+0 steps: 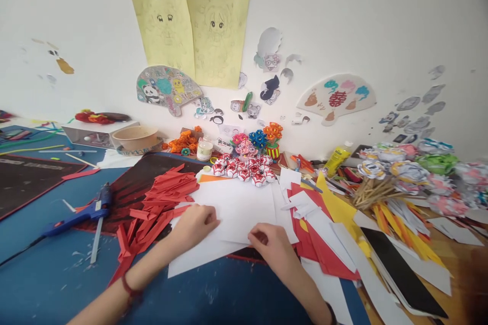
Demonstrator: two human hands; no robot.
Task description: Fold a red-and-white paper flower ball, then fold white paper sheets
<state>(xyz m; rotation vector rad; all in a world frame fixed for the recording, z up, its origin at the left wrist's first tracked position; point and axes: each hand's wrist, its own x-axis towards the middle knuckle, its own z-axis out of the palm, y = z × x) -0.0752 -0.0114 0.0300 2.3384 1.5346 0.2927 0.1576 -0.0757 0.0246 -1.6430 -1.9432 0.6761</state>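
Note:
White paper sheets (236, 203) lie overlapped in front of me, one slightly askew on top of another. My left hand (194, 226) rests on their left side, fingers curled in; whatever it may hold is hidden. At the lower right edge of the top sheet, my right hand (272, 246) is closed, thumb and fingertips pinched together at the paper. A heap of folded red paper strips (163, 198) lies just left of my left hand. Beyond the sheets sits a cluster of red and white folded paper balls (244, 168).
A blue glue gun (82, 216) with its cord lies at left. To the right are red sheets (318, 244), white strips, a black-screened tablet (404, 269) and paper flowers on sticks (373, 190). A yellow bottle (338, 157) and a bowl (135, 138) stand near the wall.

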